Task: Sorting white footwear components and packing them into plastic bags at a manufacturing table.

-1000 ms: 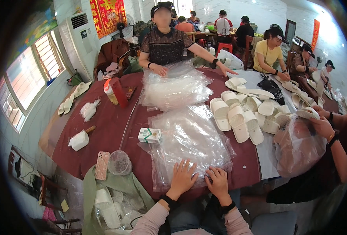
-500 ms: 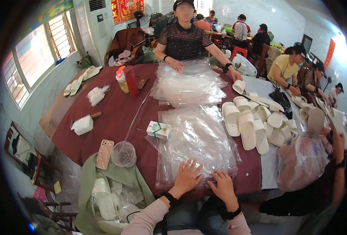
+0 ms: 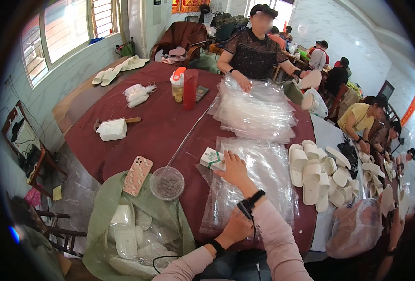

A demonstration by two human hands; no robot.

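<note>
My right hand (image 3: 234, 167) reaches across the clear plastic bags (image 3: 268, 168) to a small white-and-green box (image 3: 212, 159), which looks like a cigarette pack. Its fingers and thumb close about the box's right end. Below, my left hand (image 3: 238, 228) is beside the front edge of the bags, close to my right wrist. The right forearm covers part of its fingers, so its grip is hidden. Dark bands circle both wrists, and the right one carries a small black device (image 3: 245, 209). The box rests by the left edge of the bag stack.
White slippers (image 3: 317, 175) are piled to the right. Opposite, a person (image 3: 254, 51) touches another bag stack (image 3: 256, 112). A phone (image 3: 137, 175), a round tub (image 3: 167, 183), a bottle (image 3: 177, 86), a red cup (image 3: 190, 91) and a hammer (image 3: 133, 120) lie or stand left.
My right hand has moved from the bags' front edge to the box. My left hand has drawn back toward me. The view has shifted, and the person opposite has lifted a slipper.
</note>
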